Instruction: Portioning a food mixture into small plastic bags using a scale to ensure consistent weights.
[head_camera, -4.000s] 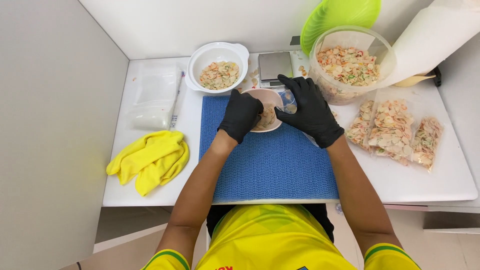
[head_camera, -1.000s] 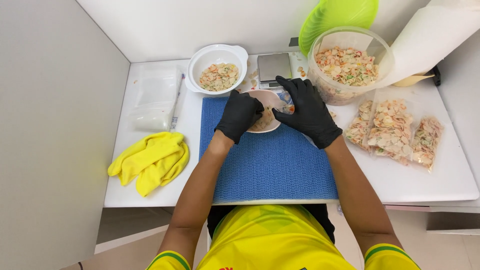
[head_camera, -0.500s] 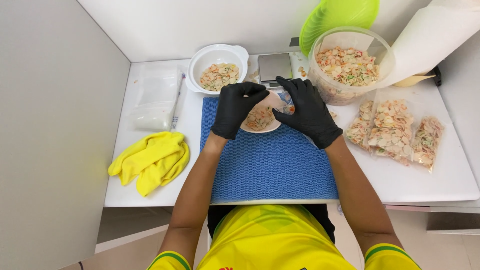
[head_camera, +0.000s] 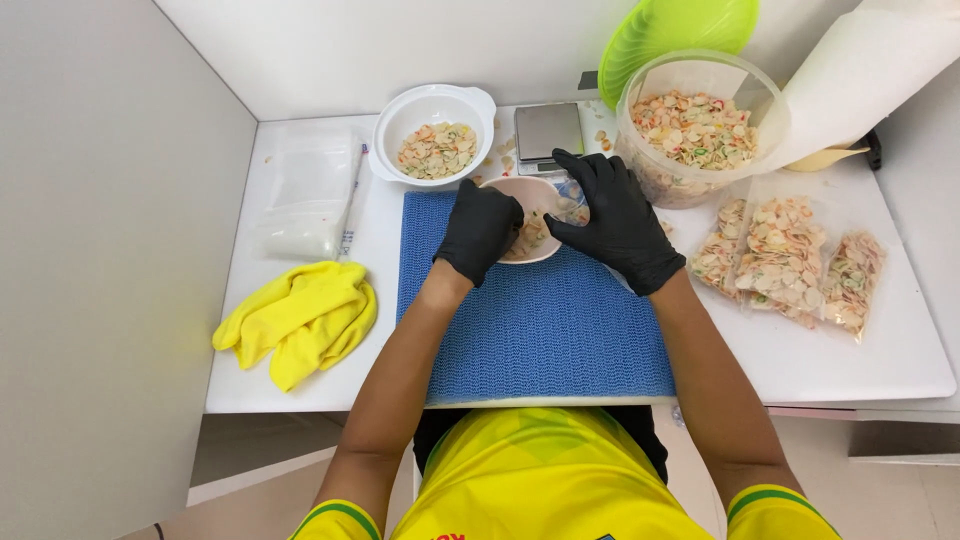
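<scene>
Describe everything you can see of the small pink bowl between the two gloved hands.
The small pink bowl is shallow and round, with a smooth, plastic-looking rim. It sits upright at the far edge of the blue textured mat, just in front of the scale. It holds pale, colourful chips. The left hand, in a black glove, covers its left side; the right hand reaches over its right rim, hiding part of it.

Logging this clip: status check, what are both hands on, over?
Left hand black-gloved, gripping small pinkish bowl of mixed chips. Right hand black-gloved, fingers at bowl's far rim. Bowl on blue mesh mat. Small digital scale just behind; nothing in the way.
</scene>
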